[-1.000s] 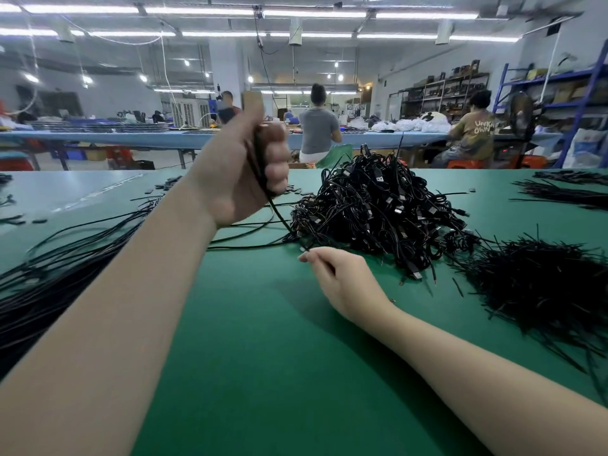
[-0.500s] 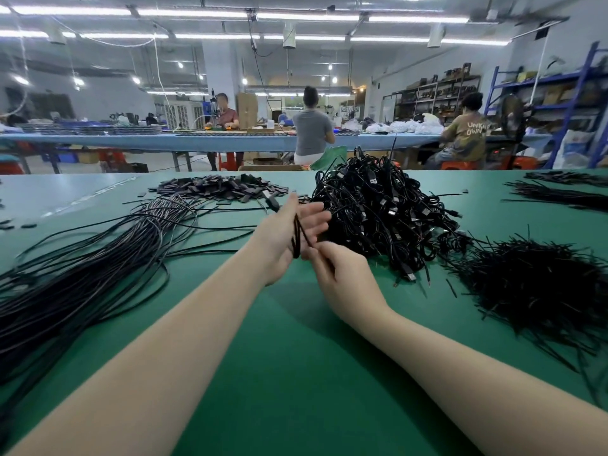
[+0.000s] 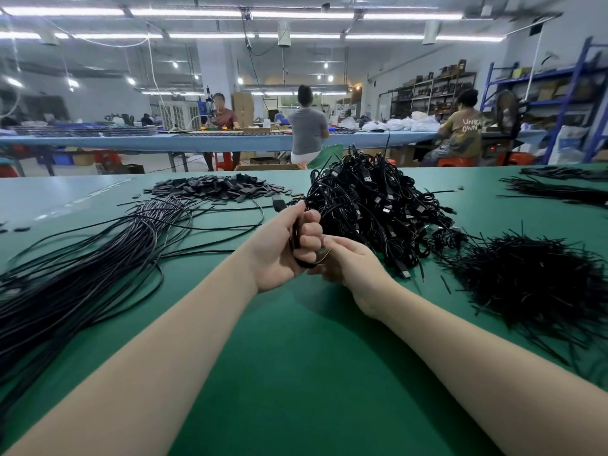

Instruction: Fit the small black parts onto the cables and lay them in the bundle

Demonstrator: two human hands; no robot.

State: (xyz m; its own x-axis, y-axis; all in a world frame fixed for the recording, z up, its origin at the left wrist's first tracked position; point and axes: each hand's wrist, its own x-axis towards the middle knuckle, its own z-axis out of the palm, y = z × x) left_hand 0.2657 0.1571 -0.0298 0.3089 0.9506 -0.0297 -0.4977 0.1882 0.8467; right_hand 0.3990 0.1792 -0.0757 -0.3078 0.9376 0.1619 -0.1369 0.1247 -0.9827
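The cable [image 3: 297,240] I'm working on sits in my left hand [image 3: 279,255], fingers curled tight round a few gathered loops of it, its plug end sticking up past my thumb. My right hand [image 3: 348,268] is tucked in just beside, fingertips pinching the thin bare-wire end that curves out below my left fist; whether a small black part is already on that end I can't tell, since my fingers hide it. The small black parts [image 3: 214,189] lie in a flat heap on the green table [image 3: 296,373], beyond my hands and to the left, and plenty are left. The long loose cables [image 3: 82,268] fan out on my left, a big share of the job not yet done by my reckoning. The tangled bundle [image 3: 378,209] just behind my hands is already tall, so a good deal looks finished. To my right lies a pile of short black ties [image 3: 533,281]. The only writing I can make out is on a seated worker's shirt [image 3: 465,126] across the room, reading roughly "UNK… OWN".
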